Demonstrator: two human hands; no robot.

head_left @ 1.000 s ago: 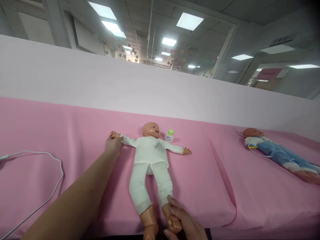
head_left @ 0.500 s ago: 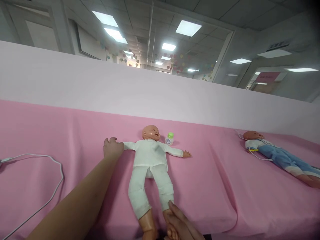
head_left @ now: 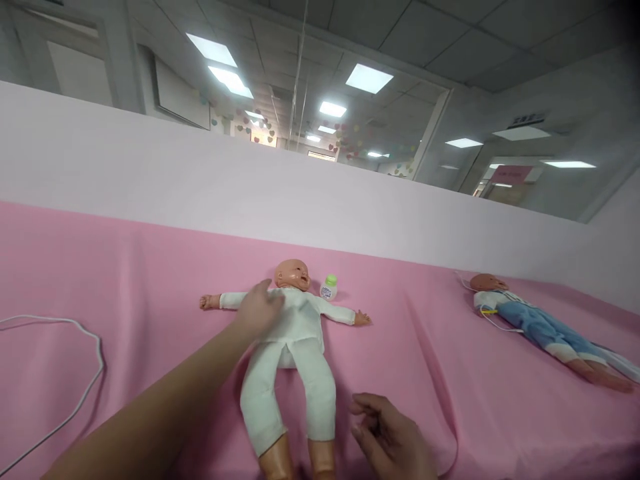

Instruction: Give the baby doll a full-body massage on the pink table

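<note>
A baby doll [head_left: 295,320] in a white top and trousers lies on its back, arms spread and head turned to the right. Over the doll's chest, at its shoulder, is my left hand [head_left: 260,310]; it is slightly blurred, its fingers look apart and nothing shows in them. Whether it touches the cloth I cannot tell. To the right of the doll's lower leg, my right hand [head_left: 393,437] is apart from it, fingers loosely curled, thumb separate, holding nothing. A small clear bottle [head_left: 329,288] with a green cap stands beside the doll's head.
A pink sheet [head_left: 390,367] covers the table, backed by a low white wall [head_left: 200,193] with glass above. At the right lies another doll [head_left: 535,320] in blue trousers with thin tubing. A white cable [head_left: 100,360] curves across the left side.
My left hand has moved right from the doll's hand to its chest. My right hand has left the doll's lower leg and shifted right. The view has turned slightly.
</note>
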